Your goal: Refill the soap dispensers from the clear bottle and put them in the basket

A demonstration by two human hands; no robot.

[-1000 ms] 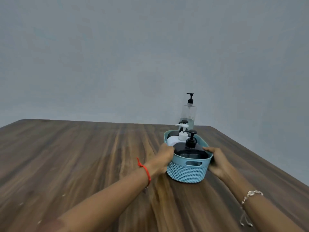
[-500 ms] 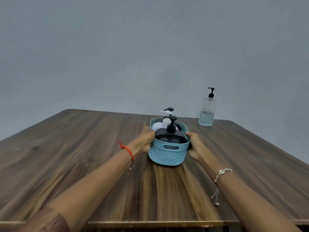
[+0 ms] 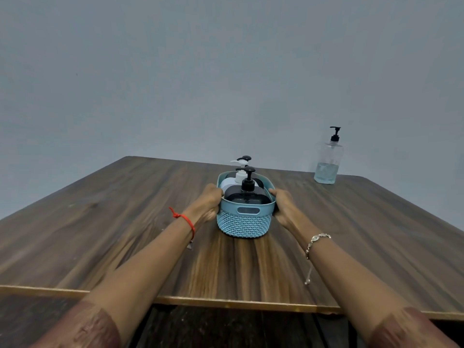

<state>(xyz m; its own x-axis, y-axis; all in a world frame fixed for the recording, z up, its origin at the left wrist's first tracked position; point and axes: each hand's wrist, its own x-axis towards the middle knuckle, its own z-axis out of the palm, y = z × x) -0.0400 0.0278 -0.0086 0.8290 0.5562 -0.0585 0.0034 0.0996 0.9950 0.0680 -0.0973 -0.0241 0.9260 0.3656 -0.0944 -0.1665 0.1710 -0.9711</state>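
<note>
A light blue woven basket point(image 3: 244, 223) stands on the wooden table point(image 3: 100, 222) in front of me. Inside it are a black pump dispenser point(image 3: 247, 190) at the front, a white one point(image 3: 232, 180) behind it, and a third black pump head point(image 3: 245, 158) at the back. My left hand point(image 3: 208, 202) grips the basket's left side and my right hand point(image 3: 283, 205) grips its right side. The clear bottle point(image 3: 327, 159) with a black pump stands at the far right of the table, about a third full of pale liquid.
The table's near edge point(image 3: 226, 301) runs across the bottom of the view, with dark floor below it. A plain grey wall point(image 3: 226, 71) rises behind the table's far edge.
The basket, held in both hands, has shifted left and nearer to me, away from the clear bottle. The view has also drawn back, so the table's near edge now shows.
</note>
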